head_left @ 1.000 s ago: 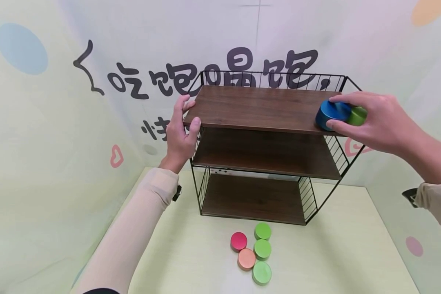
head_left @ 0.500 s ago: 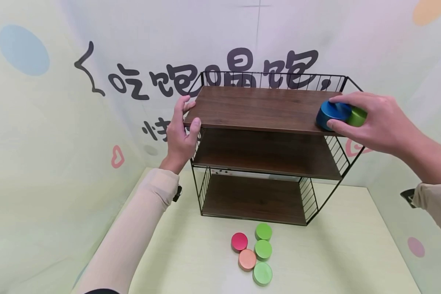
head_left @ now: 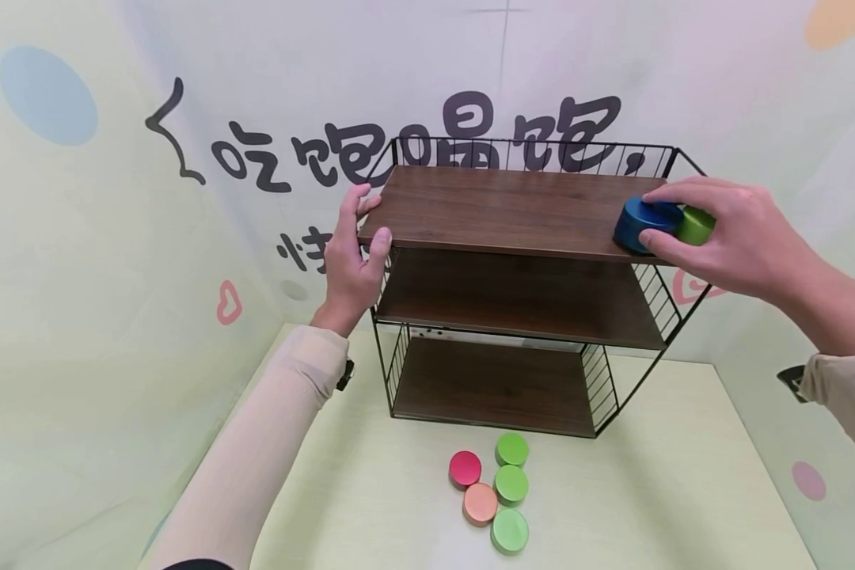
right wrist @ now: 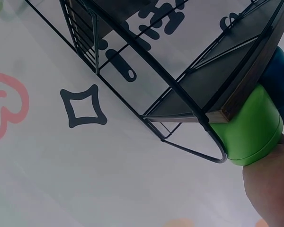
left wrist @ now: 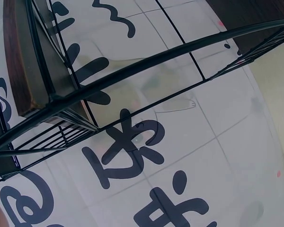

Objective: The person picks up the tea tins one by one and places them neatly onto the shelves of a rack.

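Note:
In the head view a rack with three dark wood shelves and a black wire frame stands on the table. My left hand (head_left: 355, 257) grips the left end of its top shelf (head_left: 513, 210), thumb at the front edge. At the right end, my right hand (head_left: 737, 237) holds a blue round tin (head_left: 634, 227) between thumb and fingers, low over or touching the shelf. A green round tin (head_left: 696, 226) sits behind it, against the palm. The right wrist view shows this green tin (right wrist: 255, 127) beside the shelf's corner, the blue tin (right wrist: 279, 78) beyond it.
On the table in front of the rack lie a red tin (head_left: 465, 469), an orange tin (head_left: 480, 504) and several green tins (head_left: 511, 484), close together. The middle shelf (head_left: 513, 301) and bottom shelf (head_left: 499, 388) lie below. A printed cloth (head_left: 256, 71) hangs behind.

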`<control>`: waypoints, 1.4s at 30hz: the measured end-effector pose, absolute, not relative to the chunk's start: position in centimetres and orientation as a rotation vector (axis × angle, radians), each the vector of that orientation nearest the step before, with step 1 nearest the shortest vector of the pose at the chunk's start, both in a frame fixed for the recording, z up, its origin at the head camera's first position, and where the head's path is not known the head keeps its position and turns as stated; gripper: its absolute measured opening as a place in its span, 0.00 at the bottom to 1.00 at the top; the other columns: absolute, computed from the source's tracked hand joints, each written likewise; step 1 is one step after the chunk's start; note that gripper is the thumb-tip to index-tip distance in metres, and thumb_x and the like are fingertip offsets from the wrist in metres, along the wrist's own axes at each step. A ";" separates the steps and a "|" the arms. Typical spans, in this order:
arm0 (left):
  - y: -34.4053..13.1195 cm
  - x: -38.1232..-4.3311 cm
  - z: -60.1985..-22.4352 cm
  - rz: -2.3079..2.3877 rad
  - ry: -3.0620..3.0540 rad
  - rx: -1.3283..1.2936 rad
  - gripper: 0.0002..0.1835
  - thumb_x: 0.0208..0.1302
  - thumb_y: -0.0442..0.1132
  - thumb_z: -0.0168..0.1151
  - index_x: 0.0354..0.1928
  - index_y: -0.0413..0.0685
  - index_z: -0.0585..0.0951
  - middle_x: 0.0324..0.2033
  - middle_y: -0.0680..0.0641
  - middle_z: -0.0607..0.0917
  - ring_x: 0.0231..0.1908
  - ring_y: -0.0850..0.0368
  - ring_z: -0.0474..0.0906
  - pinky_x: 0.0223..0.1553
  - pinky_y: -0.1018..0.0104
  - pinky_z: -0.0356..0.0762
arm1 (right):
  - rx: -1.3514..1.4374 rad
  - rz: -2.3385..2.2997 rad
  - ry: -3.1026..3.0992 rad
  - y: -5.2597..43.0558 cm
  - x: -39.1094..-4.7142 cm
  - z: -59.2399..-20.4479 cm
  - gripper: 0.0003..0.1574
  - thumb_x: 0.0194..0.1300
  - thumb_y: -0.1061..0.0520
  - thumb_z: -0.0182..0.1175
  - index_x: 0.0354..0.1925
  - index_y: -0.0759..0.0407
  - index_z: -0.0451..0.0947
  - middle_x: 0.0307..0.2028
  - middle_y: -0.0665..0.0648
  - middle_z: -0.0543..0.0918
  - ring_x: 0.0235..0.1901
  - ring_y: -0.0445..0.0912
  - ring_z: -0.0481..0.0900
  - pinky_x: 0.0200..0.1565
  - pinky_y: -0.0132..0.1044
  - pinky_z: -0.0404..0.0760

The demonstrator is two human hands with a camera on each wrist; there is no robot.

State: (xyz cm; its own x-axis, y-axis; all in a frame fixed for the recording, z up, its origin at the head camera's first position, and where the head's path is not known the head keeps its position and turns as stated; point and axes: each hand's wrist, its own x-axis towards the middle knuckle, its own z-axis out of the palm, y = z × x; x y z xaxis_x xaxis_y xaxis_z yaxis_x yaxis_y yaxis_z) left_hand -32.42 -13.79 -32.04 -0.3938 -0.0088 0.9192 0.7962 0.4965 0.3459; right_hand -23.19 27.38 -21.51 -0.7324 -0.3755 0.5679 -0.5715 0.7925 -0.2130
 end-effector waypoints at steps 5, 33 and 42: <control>-13.6 -32.3 -32.0 -1.037 -1.752 -0.675 0.30 0.65 0.48 0.49 0.65 0.38 0.69 0.54 0.41 0.83 0.59 0.54 0.77 0.53 0.46 0.71 | 0.711 0.518 -2.453 27.5 -23.3 -21.6 0.24 0.59 0.56 0.67 0.53 0.62 0.82 0.48 0.63 0.83 0.42 0.49 0.72 0.35 0.25 0.65; -13.7 -32.3 -31.9 -1.040 -1.746 -0.680 0.30 0.65 0.49 0.48 0.66 0.39 0.69 0.54 0.41 0.83 0.59 0.55 0.77 0.54 0.48 0.71 | 0.726 0.675 -2.239 27.9 -21.4 -20.8 0.31 0.48 0.66 0.72 0.54 0.61 0.83 0.51 0.23 0.73 0.56 0.23 0.69 0.57 0.21 0.62; -13.7 -32.3 -31.9 -1.061 -1.739 -0.687 0.30 0.64 0.48 0.50 0.66 0.41 0.69 0.54 0.41 0.83 0.59 0.52 0.77 0.54 0.49 0.70 | 0.823 0.713 -2.162 27.9 -20.1 -21.4 0.30 0.50 0.62 0.73 0.54 0.64 0.83 0.53 0.33 0.79 0.57 0.31 0.74 0.58 0.25 0.65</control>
State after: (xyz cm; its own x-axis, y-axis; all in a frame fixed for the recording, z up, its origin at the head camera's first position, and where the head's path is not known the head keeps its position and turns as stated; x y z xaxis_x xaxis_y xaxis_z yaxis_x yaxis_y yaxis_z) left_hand -32.34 -13.71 -31.94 -0.3895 -0.0129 0.9209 0.8131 0.4648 0.3504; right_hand -20.11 27.90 -21.37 -0.5487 -0.3374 0.7649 -0.7262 0.6457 -0.2361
